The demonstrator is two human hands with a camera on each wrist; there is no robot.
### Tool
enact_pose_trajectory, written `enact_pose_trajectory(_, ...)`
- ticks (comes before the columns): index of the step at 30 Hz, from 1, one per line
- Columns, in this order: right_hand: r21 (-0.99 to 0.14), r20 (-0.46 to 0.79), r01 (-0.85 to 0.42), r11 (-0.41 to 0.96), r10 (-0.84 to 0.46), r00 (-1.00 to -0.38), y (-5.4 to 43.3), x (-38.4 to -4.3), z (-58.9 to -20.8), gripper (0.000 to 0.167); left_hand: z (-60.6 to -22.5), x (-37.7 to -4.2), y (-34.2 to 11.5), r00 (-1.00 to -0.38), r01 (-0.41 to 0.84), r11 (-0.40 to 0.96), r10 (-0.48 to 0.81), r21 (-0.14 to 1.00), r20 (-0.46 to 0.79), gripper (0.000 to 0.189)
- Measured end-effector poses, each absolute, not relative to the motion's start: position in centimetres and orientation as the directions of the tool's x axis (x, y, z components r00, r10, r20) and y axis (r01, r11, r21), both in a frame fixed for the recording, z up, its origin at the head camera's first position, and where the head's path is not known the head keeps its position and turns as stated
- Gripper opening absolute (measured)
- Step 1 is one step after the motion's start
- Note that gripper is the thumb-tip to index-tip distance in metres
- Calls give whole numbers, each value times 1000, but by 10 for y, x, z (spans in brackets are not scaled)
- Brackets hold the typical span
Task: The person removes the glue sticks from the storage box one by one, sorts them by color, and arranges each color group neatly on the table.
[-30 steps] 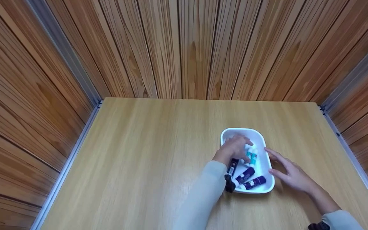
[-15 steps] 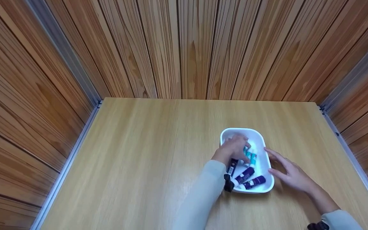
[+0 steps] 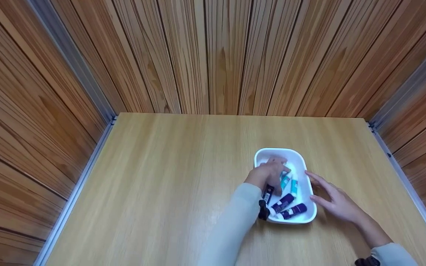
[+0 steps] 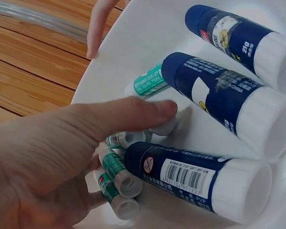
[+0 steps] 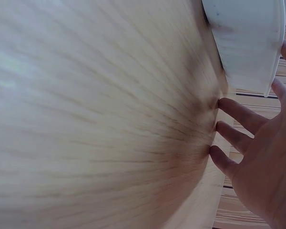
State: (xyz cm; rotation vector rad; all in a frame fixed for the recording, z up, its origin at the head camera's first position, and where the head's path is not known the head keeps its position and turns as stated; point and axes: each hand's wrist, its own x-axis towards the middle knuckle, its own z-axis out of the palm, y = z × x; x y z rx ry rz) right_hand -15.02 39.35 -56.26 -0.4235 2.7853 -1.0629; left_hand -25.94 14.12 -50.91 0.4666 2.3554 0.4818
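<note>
A white tray (image 3: 279,149) stands right of centre on the table. Inside it lie three thick navy glue sticks (image 4: 200,179) with white caps and several thin green ones (image 4: 150,80). My left hand (image 3: 270,175) reaches into the tray, thumb straight and apart from the fingers. In the left wrist view, small green glue sticks (image 4: 119,171) lie against its fingers, which are partly hidden, and a white cap (image 4: 164,126) sits just under the thumb tip. My right hand (image 5: 264,176) is spread at the tray's right side, thumb and index finger at the rim, other fingertips on the table.
The wooden table (image 3: 183,177) stretches left of the tray. Wood-plank walls (image 3: 220,55) close off the back and both sides, with grey metal rails (image 3: 76,192) along the table's side edges.
My left thumb has moved toward the near end of the tray, and the green glue sticks beside it have shifted slightly. My right hand stays in place at the tray.
</note>
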Motion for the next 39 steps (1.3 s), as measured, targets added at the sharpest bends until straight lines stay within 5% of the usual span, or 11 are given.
enact_pose_trajectory(14, -663, -15, -217, 717, -303, -953, 393, -150, -562, 74, -523, -257, 142, -779, 282, 842, 481, 461, -402, 84)
enact_pose_trajectory(39, -706, -53, -195, 681, -325, -944, 393, -152, -563, 76, -506, -264, 126, -782, 240, 773, 513, 588, -354, 87)
